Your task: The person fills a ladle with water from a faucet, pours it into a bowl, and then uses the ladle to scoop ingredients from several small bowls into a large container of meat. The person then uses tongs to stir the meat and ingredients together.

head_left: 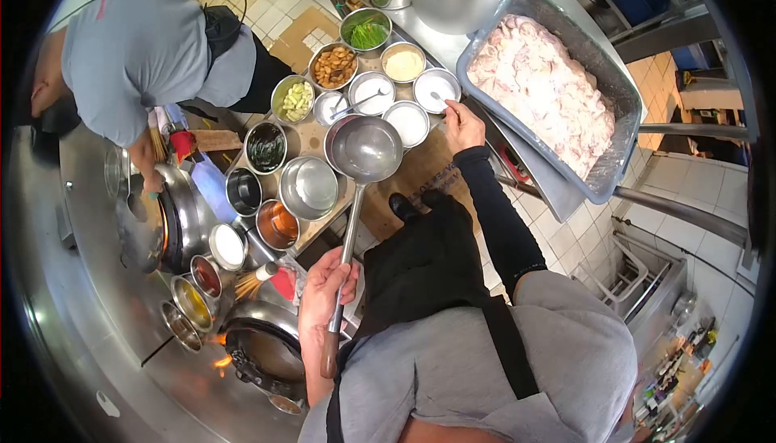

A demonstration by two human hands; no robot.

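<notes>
My left hand (pixel 326 283) is closed around the handle of a large metal ladle (pixel 368 150), whose wide bowl hangs over the near edge of a cluster of metal bowls. My right hand (pixel 464 128), below a black sleeve, pinches a small spoon (pixel 439 97). The spoon's tip dips into a bowl of white powder (pixel 434 86). Close by are another white-filled bowl (pixel 406 123), a bowl (pixel 373 91) with a spoon lying across it, and a bowl of pale yellow powder (pixel 403 63).
A grey tub of raw meat (pixel 462 67) stands on the right. Beyond the ladle are bowls of brown pieces (pixel 334 67) and chopped greens (pixel 368 34). A co-worker (pixel 153 55) works at a wok (pixel 182 217) on the left. Flames (pixel 222 362) show beside a nearer wok (pixel 267 354).
</notes>
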